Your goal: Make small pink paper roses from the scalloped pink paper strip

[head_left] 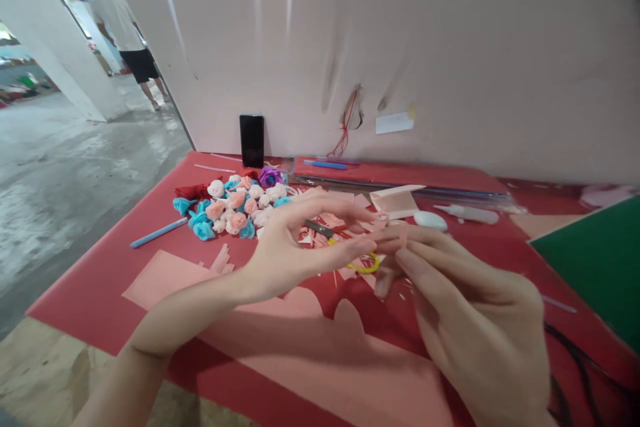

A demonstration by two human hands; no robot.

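My left hand [300, 240] and my right hand [465, 307] meet above the red table [90, 280], fingertips pinched together on a small pink paper strip [395, 230]. The fingers of both hands curl round it. Beneath them lie scissors with yellow handles [367, 265] and pink paper scraps [325, 220]. A pile of small paper roses [235, 207] in pink, white, blue, red and purple sits to the left of my hands. A large pink paper sheet [310, 347] lies under my forearms.
A black phone [251, 140] leans against the white partition [400, 47]. A blue pen [157, 233] lies left, a glue bottle [470, 214] and white oval object [430, 219] right, green sheet [595, 267] far right. A person [123, 33] walks at back left.
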